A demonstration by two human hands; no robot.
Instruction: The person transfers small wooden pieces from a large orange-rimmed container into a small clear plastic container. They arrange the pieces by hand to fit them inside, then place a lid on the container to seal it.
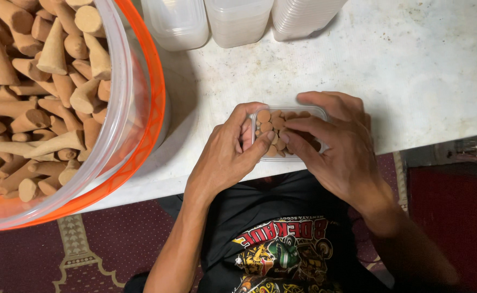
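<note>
Pinching the small clear box (290, 133) in my left hand (227, 154), right hand (333, 144) fingers pressing cones (273, 127) inside; packing underway, I judge next needs another cone from the tub (140, 81) leftward.

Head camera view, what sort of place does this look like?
Probably a home or small workshop packing spot: a large clear tub heaped with brown cones, stacked empty plastic containers on a white table, and a patterned carpet below.
</note>
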